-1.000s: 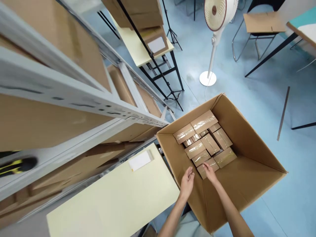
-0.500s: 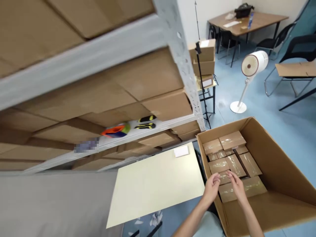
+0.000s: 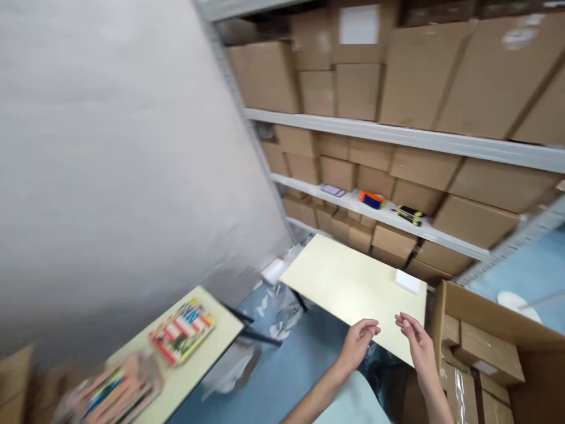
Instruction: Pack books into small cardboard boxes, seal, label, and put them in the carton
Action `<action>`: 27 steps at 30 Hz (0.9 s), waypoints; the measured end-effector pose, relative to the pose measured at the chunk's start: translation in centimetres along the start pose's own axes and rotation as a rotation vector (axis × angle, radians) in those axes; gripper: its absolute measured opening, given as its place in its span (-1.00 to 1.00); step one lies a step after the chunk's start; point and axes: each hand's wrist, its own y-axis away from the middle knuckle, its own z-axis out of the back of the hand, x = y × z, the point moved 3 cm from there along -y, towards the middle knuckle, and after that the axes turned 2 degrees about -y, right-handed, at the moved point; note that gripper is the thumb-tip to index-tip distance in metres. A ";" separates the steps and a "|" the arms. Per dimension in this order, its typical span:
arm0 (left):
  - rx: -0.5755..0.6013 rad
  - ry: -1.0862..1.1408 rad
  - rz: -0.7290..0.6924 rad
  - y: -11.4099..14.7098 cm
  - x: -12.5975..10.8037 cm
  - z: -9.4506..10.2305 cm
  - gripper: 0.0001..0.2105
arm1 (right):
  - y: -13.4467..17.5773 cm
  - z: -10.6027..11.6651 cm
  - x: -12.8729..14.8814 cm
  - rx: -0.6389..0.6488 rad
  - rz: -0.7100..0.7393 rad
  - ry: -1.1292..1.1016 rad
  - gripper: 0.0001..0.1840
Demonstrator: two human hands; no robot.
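My left hand (image 3: 358, 346) hangs in the air over the near edge of a pale yellow table (image 3: 344, 277). Its fingers are loosely bent, with a gap to the thumb and nothing between them. Level with it, my right hand (image 3: 417, 341) holds nothing either; its fingers are apart and point left. A small white stack (image 3: 406, 281) lies on the table beyond the right hand. Close by on the right is a large open carton (image 3: 494, 312), with several smaller taped boxes (image 3: 488, 350) inside. Neither hand touches any of these.
Behind the table, a metal rack (image 3: 397, 134) is packed with cardboard boxes. Its shelf bears yellow-black cutters (image 3: 408, 215), an orange-blue item (image 3: 372, 199) and a phone-like object (image 3: 333, 191). Left stands a second table (image 3: 203, 300) with colourful packages (image 3: 183, 331). Scraps (image 3: 282, 321) litter the floor.
The view has swung left, bringing the second table and wall into sight. My hands have gone from over the open carton to over the pale table's edge, and are further apart.
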 end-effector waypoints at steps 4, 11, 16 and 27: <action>-0.307 0.135 -0.079 7.1 -1.6 11.8 -0.65 | 4.1 -11.9 1.4 0.330 0.040 0.095 -0.27; -0.767 0.296 -0.282 20.3 -4.7 27.7 -0.62 | 12.4 -30.9 1.9 0.776 0.114 0.165 -0.31; -1.078 0.386 -0.359 29.6 -5.0 33.8 -0.62 | 18.8 -41.7 3.0 1.108 0.161 0.206 -0.32; -1.567 0.436 -0.347 39.4 -3.8 38.4 -0.59 | 26.9 -57.4 3.0 1.580 0.156 0.203 -0.29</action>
